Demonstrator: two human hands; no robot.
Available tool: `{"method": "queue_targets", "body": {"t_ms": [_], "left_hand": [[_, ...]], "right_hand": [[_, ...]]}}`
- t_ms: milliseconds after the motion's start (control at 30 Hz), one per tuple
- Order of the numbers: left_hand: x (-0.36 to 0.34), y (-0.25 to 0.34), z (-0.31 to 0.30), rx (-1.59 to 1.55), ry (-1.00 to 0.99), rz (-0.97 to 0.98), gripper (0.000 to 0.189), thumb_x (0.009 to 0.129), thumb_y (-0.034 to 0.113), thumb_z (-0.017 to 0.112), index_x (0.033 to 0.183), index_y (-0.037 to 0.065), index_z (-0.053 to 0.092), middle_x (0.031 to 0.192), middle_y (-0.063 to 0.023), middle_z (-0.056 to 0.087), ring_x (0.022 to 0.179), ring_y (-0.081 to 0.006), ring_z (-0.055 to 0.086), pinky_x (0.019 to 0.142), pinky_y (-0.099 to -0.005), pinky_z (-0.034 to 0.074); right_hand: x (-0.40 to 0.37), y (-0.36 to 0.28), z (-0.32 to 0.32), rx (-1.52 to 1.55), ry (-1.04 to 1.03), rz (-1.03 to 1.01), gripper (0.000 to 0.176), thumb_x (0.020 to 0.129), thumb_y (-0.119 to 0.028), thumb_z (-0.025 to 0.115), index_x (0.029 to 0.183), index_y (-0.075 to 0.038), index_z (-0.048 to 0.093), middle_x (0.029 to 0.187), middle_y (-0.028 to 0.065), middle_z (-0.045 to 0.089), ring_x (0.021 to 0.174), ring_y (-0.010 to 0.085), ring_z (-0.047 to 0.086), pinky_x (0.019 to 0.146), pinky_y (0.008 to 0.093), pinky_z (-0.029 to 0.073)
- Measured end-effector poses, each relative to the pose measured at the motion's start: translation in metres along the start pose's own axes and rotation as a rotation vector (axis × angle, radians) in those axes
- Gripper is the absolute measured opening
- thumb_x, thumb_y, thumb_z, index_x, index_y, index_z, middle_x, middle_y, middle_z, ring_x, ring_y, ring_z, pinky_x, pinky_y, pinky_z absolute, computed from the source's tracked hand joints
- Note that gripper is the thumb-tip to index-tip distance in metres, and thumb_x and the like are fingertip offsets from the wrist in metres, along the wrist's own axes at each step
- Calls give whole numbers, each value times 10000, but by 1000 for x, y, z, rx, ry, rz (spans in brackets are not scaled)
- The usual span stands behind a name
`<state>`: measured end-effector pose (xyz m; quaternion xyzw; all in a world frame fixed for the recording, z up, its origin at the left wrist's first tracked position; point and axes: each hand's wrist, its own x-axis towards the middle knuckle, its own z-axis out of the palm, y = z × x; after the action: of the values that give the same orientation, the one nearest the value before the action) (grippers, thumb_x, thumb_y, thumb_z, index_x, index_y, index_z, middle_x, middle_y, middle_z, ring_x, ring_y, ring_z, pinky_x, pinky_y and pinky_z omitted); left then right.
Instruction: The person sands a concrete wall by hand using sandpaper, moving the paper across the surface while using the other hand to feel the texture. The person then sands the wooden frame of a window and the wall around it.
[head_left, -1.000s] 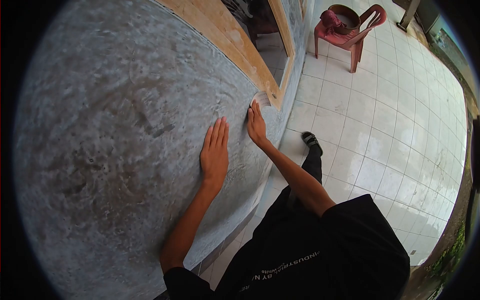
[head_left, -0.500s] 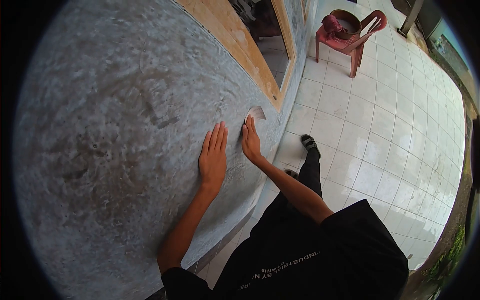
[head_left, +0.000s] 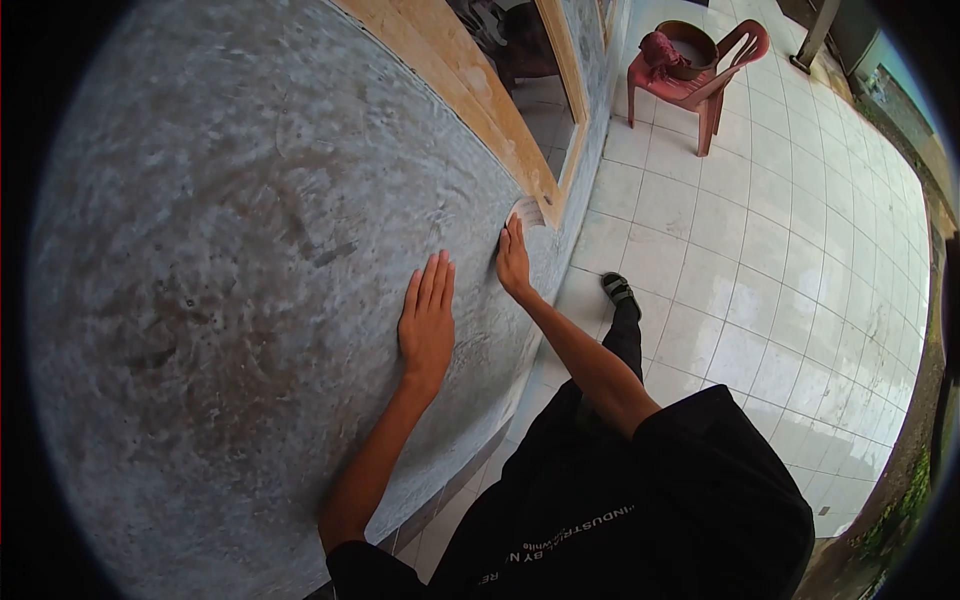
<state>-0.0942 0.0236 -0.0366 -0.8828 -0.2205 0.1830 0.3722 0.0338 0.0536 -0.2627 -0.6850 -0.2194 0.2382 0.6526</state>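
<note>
My left hand (head_left: pixel 427 325) lies flat on the grey, mottled wall (head_left: pixel 250 230), fingers stretched out and holding nothing. To its right and a little higher, my right hand (head_left: pixel 513 265) presses a small pale sheet of sandpaper (head_left: pixel 531 210) against the wall. Faint print shows on the sheet's back, and its lower part is hidden under my fingers. The sheet sits just below the lower corner of the wooden window frame (head_left: pixel 470 85).
A red plastic chair (head_left: pixel 708 98) on the white tiled floor (head_left: pixel 745 290) bears a brown basin (head_left: pixel 706 45) with a reddish cloth (head_left: pixel 660 50) at its rim. My sandalled foot (head_left: pixel 620 290) stands beside the wall. A post (head_left: pixel 818 40) rises at the far right.
My right hand has slid up and to the right along the wall with the sandpaper, closer to the window frame's corner. My left hand stays at nearly the same spot.
</note>
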Motion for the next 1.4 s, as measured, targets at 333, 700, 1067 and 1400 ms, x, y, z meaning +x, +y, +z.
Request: {"method": "queue_targets", "body": {"t_ms": [333,700,1067,1400], "left_hand": [[1,2,6,14,31,-1,682,886,210,513,1514,81,278,1616,-45,160,1485,-173,129,1214,-357,62],[8,6,7,16,4,2,693,891,193,497,1525,85,241,1615,-41,160,1484,-169,129,1214,-354,70],[34,7,3,-49,11,0,676,884,176,490,1515,74,270,1616,-44,159,1483,-166,134,1214,-347,64],[35,7,0,-138,59,-6,700,831,215,625,1470,73,377,1586,-61,251,1466,-187,201,1207,-358,129]], "right_hand": [[57,25,-17,21,-60,217,571,1048,-353,250,1478,21,283,1504,265,316,1400,403,288,1146,382,257],[45,53,-9,69,-104,206,599,1049,-373,219,1483,38,260,1532,237,285,1429,372,253,1163,364,221],[16,39,-10,12,-90,213,603,1042,-405,240,1483,2,291,1502,239,339,1396,384,314,1138,387,269],[-29,39,6,129,-56,232,600,1043,-400,265,1503,-15,256,1545,211,278,1439,356,242,1164,360,209]]}}
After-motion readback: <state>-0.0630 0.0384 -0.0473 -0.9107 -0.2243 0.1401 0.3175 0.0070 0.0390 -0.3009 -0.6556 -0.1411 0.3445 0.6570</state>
